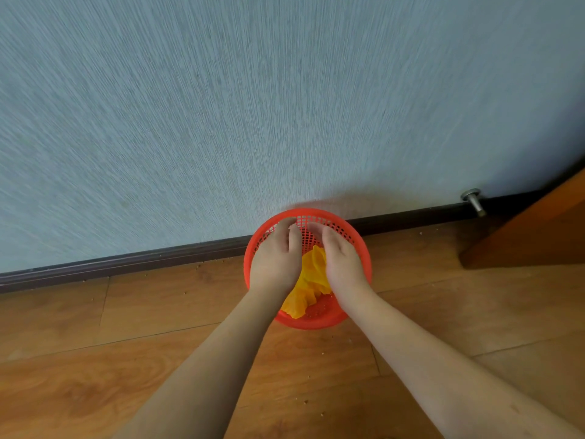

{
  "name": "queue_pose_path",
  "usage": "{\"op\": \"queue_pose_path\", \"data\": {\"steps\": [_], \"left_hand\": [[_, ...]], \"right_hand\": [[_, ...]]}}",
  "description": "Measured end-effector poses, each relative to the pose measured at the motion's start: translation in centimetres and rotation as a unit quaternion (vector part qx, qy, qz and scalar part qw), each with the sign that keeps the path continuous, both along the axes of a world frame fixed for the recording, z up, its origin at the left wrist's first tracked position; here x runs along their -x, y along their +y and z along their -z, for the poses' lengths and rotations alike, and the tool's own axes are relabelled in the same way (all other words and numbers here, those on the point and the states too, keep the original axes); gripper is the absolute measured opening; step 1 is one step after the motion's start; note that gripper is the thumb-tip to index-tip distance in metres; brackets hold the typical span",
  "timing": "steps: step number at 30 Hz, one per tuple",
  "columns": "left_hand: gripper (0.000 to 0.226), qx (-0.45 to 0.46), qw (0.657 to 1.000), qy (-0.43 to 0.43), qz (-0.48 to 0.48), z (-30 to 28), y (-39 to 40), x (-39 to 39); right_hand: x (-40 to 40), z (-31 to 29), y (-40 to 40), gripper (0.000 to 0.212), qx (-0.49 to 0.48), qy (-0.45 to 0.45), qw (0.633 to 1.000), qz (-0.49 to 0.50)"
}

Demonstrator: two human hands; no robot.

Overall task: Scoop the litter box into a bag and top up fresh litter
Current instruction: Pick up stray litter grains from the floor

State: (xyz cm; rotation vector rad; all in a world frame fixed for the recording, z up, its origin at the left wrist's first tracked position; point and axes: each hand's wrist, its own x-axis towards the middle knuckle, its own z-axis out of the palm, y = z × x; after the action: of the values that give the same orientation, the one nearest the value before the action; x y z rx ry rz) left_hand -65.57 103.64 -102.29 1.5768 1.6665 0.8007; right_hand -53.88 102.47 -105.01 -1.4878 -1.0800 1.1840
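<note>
Bag (308, 280) lay crumpled in the basket (361, 245), its long axis running near rim to middle, between left hand (275, 258) and right hand (343, 264); both hovered equally near, fingers relaxed, holding nothing.

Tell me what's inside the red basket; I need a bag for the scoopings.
Inside the red basket lies a crumpled yellow bag. The left hand and right hand reach in and cover part of it, so anything beneath them cannot be seen.
</note>
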Motion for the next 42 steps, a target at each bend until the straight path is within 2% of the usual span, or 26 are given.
{"op": "queue_pose_path", "data": {"steps": [2,5,7,11,16,20,24,27,29,31,36,39,42], "left_hand": [[0.028,-0.043,0.998,0.048,-0.017,0.4,0.3,0.3],[0.036,-0.131,0.984,0.120,-0.033,1.2,0.6,0.8],[0.040,-0.154,0.976,0.150,-0.030,1.4,0.8,1.0],[0.031,-0.110,0.986,0.113,-0.046,1.7,0.7,1.1],[0.021,-0.083,0.987,0.135,-0.033,1.0,0.2,1.5],[0.032,-0.066,0.987,0.148,0.002,1.2,0.2,1.8],[0.061,-0.056,0.989,0.132,0.042,1.6,0.4,2.0],[0.058,-0.070,0.985,0.146,0.061,1.9,0.3,2.2],[0.046,-0.115,0.978,0.158,0.073,2.2,0.1,2.4],[0.040,-0.170,0.958,0.216,0.084,2.7,0.0,2.6],[0.047,-0.185,0.926,0.324,0.058,2.9,-0.2,2.5],[0.054,-0.188,0.927,0.323,0.040,2.6,-0.3,2.8],[0.059,-0.177,0.944,0.276,0.041,2.5,0.0,3.4]], "right_hand": [[-0.2,-0.1,-0.1,0.037,-0.016,-0.050,0.999,-0.005],[-0.7,-0.5,-0.2,0.041,-0.021,-0.121,0.992,-0.002],[-1.1,-0.3,-0.3,0.043,-0.017,-0.164,0.986,-0.019],[-1.5,-0.2,-0.7,0.045,-0.010,-0.254,0.965,-0.071],[-1.3,-0.5,-1.4,0.038,-0.033,-0.333,0.935,-0.114],[-1.3,0.1,-1.3,0.040,-0.027,-0.365,0.925,-0.102],[-1.4,0.0,-1.3,0.043,-0.047,-0.381,0.920,-0.077],[-1.8,-0.1,-1.2,0.033,-0.080,-0.441,0.892,-0.062],[-1.7,0.0,-1.1,0.040,-0.099,-0.460,0.879,-0.070],[-1.5,0.5,-0.9,0.050,-0.115,-0.494,0.859,-0.071],[-1.4,0.8,-1.3,0.065,-0.101,-0.591,0.794,-0.100],[-1.3,0.7,-1.5,0.073,-0.065,-0.622,0.770,-0.126],[-1.0,0.5,-1.5,0.070,-0.052,-0.606,0.782,-0.136]]}}
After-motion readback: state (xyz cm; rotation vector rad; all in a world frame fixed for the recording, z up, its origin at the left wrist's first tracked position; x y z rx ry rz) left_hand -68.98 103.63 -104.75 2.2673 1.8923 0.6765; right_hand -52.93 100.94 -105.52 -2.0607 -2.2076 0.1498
